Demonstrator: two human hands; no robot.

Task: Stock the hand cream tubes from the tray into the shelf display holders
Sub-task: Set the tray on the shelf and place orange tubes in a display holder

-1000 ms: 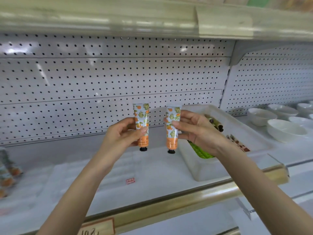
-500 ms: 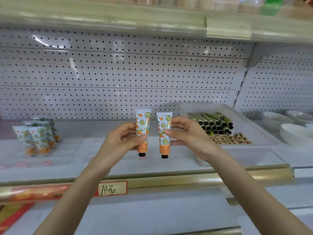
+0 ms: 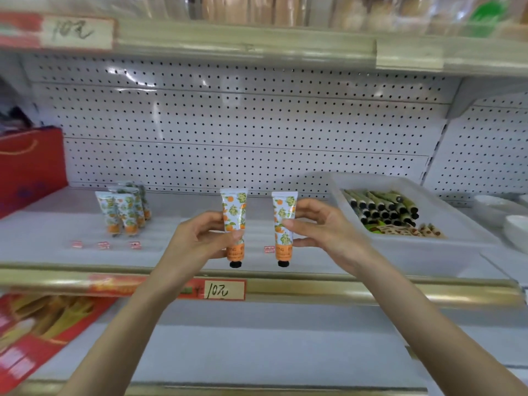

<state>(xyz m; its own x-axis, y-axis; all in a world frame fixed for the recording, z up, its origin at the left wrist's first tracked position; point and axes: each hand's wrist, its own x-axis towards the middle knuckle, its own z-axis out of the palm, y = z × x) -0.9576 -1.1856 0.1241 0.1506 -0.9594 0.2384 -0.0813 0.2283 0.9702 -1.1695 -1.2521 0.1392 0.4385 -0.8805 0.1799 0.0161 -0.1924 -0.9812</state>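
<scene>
Hand cream tubes (image 3: 234, 215) at frame centre, one pinched in the left hand (image 3: 200, 238), one in the right hand (image 3: 323, 227): carrying step; next, seat both beside stocked tubes (image 3: 123, 210) centre-left, holders possibly clear, hard to see

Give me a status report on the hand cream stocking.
Left hand pinches one tube, right hand a second tube, both caps down. Stocked tubes stand at shelf left. Nothing visible blocks the way.
</scene>
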